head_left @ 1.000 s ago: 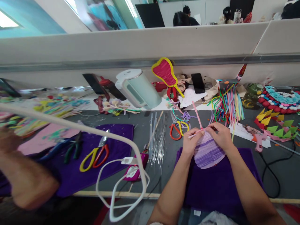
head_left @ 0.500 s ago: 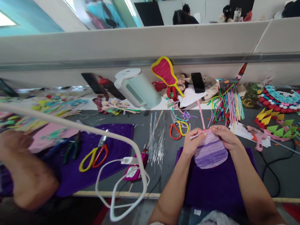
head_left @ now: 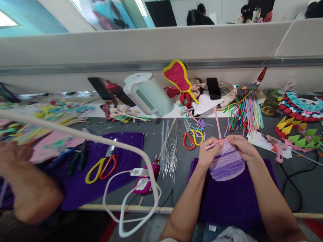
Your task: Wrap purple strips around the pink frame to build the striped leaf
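Between my hands is a rounded fan-shaped piece (head_left: 227,164) made of purple and lilac pipe cleaners in bands, with a pink twisted stem (head_left: 217,124) pointing away from me. My left hand (head_left: 209,152) pinches its upper left edge, where a loose pink pipe cleaner end (head_left: 211,146) sticks out to the left. At the upper right edge, my right hand (head_left: 241,147) is closed on the same piece. Below it lies a folded purple cloth (head_left: 227,205). Scissors with red and yellow handles (head_left: 193,138) rest just beyond my left hand.
Loose wires (head_left: 172,154) lie left of my hands. Coloured pipe cleaners (head_left: 246,114) and a pink glue gun (head_left: 279,154) are at right. A white cable (head_left: 148,158) crosses at left, near a co-worker's arm (head_left: 32,188). A kettle (head_left: 148,94) and red-yellow fan (head_left: 178,77) stand behind.
My hands and the fan-shaped piece stay almost in place. At left, the co-worker's hand has shifted slightly.
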A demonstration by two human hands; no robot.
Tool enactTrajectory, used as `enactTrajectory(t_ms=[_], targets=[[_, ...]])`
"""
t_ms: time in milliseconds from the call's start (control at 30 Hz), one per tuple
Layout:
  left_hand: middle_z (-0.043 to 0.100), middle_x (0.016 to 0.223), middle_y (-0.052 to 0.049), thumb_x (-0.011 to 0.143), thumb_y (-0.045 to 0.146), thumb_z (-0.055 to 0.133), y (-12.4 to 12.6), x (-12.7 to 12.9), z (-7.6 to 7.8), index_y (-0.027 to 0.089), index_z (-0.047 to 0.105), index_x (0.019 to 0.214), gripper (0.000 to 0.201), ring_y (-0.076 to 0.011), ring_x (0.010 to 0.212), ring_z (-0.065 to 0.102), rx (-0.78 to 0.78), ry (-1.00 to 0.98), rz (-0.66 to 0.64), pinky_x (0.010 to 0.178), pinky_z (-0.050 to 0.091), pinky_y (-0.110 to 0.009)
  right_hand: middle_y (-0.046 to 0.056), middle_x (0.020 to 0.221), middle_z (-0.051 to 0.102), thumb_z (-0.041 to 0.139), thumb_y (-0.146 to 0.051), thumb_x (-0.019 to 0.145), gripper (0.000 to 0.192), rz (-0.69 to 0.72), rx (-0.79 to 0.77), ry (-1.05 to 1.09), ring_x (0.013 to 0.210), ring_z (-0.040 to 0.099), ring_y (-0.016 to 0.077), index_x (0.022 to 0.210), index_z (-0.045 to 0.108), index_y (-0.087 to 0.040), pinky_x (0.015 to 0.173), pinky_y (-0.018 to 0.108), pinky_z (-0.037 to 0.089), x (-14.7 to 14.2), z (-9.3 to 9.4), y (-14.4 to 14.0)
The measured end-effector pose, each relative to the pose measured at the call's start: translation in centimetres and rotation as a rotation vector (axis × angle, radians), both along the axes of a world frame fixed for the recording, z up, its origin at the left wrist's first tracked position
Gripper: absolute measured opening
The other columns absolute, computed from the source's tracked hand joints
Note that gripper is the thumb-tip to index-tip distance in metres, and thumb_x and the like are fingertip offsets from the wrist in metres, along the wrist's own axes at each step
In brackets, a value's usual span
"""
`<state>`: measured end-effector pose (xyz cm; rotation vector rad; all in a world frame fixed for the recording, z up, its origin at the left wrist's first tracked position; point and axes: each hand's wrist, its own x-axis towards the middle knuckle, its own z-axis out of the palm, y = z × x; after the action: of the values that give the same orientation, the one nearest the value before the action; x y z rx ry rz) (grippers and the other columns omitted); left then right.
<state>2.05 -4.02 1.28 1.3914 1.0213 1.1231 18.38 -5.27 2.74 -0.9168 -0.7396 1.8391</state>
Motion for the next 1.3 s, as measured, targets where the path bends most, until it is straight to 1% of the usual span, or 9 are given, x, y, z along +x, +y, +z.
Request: enactTrajectory(t_ms=[133, 300, 533, 733, 867, 1000, 1100, 1200, 1300], targets=[[0.043, 0.058, 0.004, 0.073, 0.033, 0.069, 0.0, 0.0, 0.1, 0.015, 0.055, 0.060, 0.026, -0.0091, 0.057, 0.035, -0.023, 0.002, 0.023, 0.054, 0.027, -0.023, -0.003, 0.059, 0.056, 0.075, -0.041, 0.069, 0.030, -0.064, 0.089, -0.117, 0.051, 0.045, 0.0075, 0.070, 0.061, -0.016, 0.053, 0.022, 0.033, -0.5, 0.6, -0.3], [0.043, 0.056, 0.004, 0.073, 0.033, 0.068, -0.2, 0.0, 0.4, 0.015, 0.054, 0.058, 0.027, -0.0089, 0.055, 0.035, -0.026, 0.010, 0.032, 0.053, 0.027, -0.023, -0.005, 0.060, 0.049, 0.072, -0.040, 0.070, 0.028, -0.135, 0.309, -0.415, 0.055, 0.040, 0.0081, 0.069, 0.057, -0.017, 0.054, 0.023, 0.030, -0.6, 0.4, -0.2], [0.044, 0.057, 0.003, 0.073, 0.035, 0.068, -0.2, 0.2, 0.3, 0.016, 0.053, 0.057, 0.029, -0.0093, 0.056, 0.036, -0.009, 0.010, 0.036, 0.053, 0.028, -0.024, 0.002, 0.080, 0.062, 0.060, -0.027, 0.080, 0.009, -0.238, 0.704, -0.936, 0.079, 0.057, 0.0168, 0.076, 0.061, -0.019, 0.074, 0.029, 0.042, 0.3, 0.7, -0.2], [0.041, 0.057, 0.004, 0.073, 0.034, 0.068, 0.1, 0.1, -0.1, 0.016, 0.051, 0.057, 0.030, -0.0091, 0.056, 0.034, 0.000, 0.040, 0.057, 0.053, 0.026, -0.024, 0.006, 0.085, 0.065, 0.052, -0.025, 0.086, 0.015, -0.288, 0.842, -1.234, 0.087, 0.059, 0.0205, 0.080, 0.064, -0.020, 0.082, 0.033, 0.041, 0.4, 1.0, -0.5], [0.041, 0.056, 0.004, 0.073, 0.035, 0.069, 0.0, 0.1, 0.1, 0.015, 0.053, 0.058, 0.030, -0.0088, 0.055, 0.033, -0.036, 0.009, 0.029, 0.053, 0.025, -0.024, 0.004, 0.078, 0.064, 0.053, -0.031, 0.086, 0.019, -0.244, 0.697, -1.013, 0.078, 0.058, 0.0179, 0.077, 0.064, -0.019, 0.073, 0.030, 0.041, 0.9, 0.7, -0.3], [0.044, 0.058, 0.003, 0.072, 0.037, 0.070, -0.2, 0.1, 0.5, 0.015, 0.055, 0.057, 0.030, -0.0089, 0.056, 0.035, -0.055, -0.024, -0.020, 0.053, 0.026, -0.024, -0.001, 0.061, 0.057, 0.064, -0.042, 0.076, 0.024, -0.130, 0.302, -0.514, 0.056, 0.049, 0.0124, 0.072, 0.063, -0.018, 0.055, 0.026, 0.035, 1.2, 0.5, -0.3], [0.048, 0.060, 0.002, 0.071, 0.038, 0.071, -0.2, 0.1, 0.7, 0.015, 0.059, 0.060, 0.029, -0.0097, 0.058, 0.038, -0.059, -0.047, -0.049, 0.055, 0.028, -0.024, -0.003, 0.055, 0.055, 0.073, -0.041, 0.066, 0.027, -0.054, 0.094, -0.253, 0.049, 0.044, 0.0098, 0.066, 0.061, -0.017, 0.052, 0.024, 0.032, 1.0, 0.6, -0.2], [0.048, 0.060, 0.002, 0.067, 0.040, 0.074, -0.2, 0.2, 0.6, 0.015, 0.060, 0.059, 0.031, -0.0092, 0.057, 0.037, -0.111, -0.093, -0.036, 0.054, 0.027, -0.023, -0.003, 0.054, 0.054, 0.076, -0.041, 0.063, 0.028, -0.070, 0.058, -0.196, 0.049, 0.043, 0.0092, 0.066, 0.061, -0.017, 0.051, 0.023, 0.031, 0.7, 0.7, -0.2], [0.045, 0.056, 0.004, 0.065, 0.041, 0.076, 0.0, 0.1, 0.3, 0.015, 0.058, 0.058, 0.033, -0.0079, 0.054, 0.035, -0.191, -0.172, -0.018, 0.052, 0.026, -0.023, -0.002, 0.061, 0.057, 0.071, -0.049, 0.070, 0.033, -0.130, 0.138, -0.264, 0.054, 0.045, 0.0098, 0.074, 0.064, -0.017, 0.051, 0.022, 0.032, 0.8, 0.7, -0.1]])
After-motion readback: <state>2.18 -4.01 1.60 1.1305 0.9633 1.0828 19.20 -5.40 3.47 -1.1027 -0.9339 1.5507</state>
